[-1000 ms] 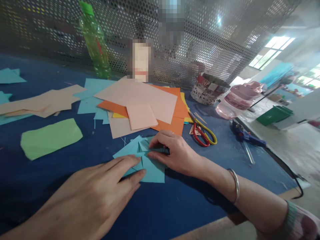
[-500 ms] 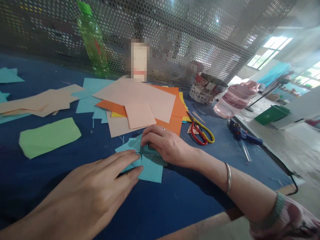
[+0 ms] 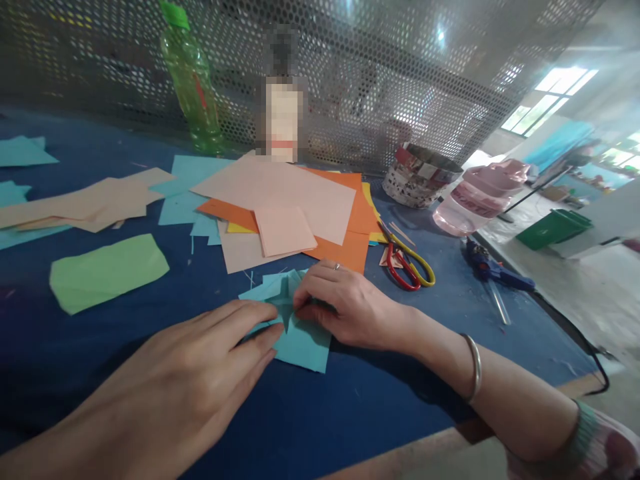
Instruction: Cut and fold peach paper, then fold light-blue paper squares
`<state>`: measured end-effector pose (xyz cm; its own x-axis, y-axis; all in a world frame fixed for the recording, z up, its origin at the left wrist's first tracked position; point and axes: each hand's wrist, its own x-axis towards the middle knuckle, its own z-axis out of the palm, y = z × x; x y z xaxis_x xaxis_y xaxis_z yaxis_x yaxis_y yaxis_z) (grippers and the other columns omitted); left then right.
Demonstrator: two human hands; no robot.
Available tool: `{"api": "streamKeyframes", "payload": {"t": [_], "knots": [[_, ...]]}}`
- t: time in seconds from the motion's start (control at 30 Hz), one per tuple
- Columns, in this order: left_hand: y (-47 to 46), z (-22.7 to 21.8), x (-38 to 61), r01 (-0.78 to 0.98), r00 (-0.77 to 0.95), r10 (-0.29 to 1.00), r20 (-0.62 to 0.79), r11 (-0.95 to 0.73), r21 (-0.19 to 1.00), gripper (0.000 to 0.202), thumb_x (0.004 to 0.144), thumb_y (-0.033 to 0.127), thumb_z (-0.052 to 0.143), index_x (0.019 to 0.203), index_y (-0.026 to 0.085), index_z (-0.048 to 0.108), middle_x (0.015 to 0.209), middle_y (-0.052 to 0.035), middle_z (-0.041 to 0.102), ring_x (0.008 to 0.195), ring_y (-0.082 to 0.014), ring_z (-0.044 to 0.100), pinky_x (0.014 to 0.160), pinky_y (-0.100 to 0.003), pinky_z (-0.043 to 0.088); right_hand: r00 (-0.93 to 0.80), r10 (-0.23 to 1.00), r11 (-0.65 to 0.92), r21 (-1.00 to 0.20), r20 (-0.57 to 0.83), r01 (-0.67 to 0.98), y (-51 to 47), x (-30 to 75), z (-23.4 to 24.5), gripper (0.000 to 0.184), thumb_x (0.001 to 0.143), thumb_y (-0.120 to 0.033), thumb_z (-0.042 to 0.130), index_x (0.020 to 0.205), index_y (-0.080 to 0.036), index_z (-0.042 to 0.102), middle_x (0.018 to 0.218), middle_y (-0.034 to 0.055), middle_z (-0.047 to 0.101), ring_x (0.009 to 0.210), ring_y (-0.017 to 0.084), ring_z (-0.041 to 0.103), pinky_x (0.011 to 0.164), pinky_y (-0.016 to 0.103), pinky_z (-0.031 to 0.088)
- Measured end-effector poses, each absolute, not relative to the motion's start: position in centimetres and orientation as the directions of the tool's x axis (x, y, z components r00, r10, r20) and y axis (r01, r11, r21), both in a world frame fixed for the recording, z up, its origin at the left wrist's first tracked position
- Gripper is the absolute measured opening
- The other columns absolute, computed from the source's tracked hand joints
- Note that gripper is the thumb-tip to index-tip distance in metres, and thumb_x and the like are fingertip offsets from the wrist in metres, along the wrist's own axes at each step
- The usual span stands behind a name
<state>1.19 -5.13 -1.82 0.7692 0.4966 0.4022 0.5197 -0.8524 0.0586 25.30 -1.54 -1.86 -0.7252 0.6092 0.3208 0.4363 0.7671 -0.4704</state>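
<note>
A partly folded teal paper lies on the blue table in front of me. My left hand lies flat with fingers stretched out, its fingertips pressing the paper's left part. My right hand rests on the paper's right side, its fingers curled and pinching a raised fold near the middle. A bangle sits on my right wrist.
Beyond the paper lies a stack of pink, orange and yellow sheets. A green sheet is at the left, red-and-yellow scissors and a blue glue gun at the right. A green bottle, a paper-covered bowl and a pink jar stand by the mesh screen.
My right hand's fingers have shifted along the fold on the teal paper, which has turned slightly. My left hand has stayed pressing the paper's left part.
</note>
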Motion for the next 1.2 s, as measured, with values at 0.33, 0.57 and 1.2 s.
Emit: {"api": "streamKeyframes", "payload": {"t": [0.33,0.57,1.2], "knots": [[-5.5,-1.8,1.0,0.529,0.751,0.527,0.397,-0.841,0.116,0.034,0.101,0.019,0.038,0.101,0.025,0.071,0.108,-0.0032,0.071,0.081,-0.0159,0.068,0.072,-0.028,0.052,-0.596,0.754,0.626,-0.579,0.277,0.522,-1.8,24.3,-1.9,0.012,0.09,-0.018,0.069,0.082,-0.017,0.062,0.082,0.0015,0.063,0.079,0.015,0.056,0.081,0.029,0.042],[-5.4,-1.5,1.3,0.524,0.738,0.527,0.422,-0.841,0.135,0.038,0.102,0.019,0.035,0.096,0.025,0.072,0.105,-0.0026,0.072,0.08,-0.0154,0.068,0.071,-0.028,0.051,-0.531,0.812,0.552,-0.615,0.242,0.563,-2.2,24.0,-1.9,0.011,0.09,-0.019,0.07,0.081,-0.018,0.063,0.08,0.0007,0.063,0.079,0.014,0.056,0.077,0.027,0.042],[-5.1,-1.7,1.2,0.53,0.748,0.505,0.431,-0.845,0.07,0.028,0.101,0.022,0.043,0.112,0.022,0.068,0.106,-0.0046,0.072,0.089,-0.0185,0.068,0.076,-0.03,0.052,-0.501,0.829,0.532,-0.622,0.246,0.575,-2.2,23.9,-2.2,0.011,0.089,-0.022,0.072,0.081,-0.018,0.065,0.08,0.0006,0.063,0.078,0.014,0.057,0.076,0.027,0.043]]}}
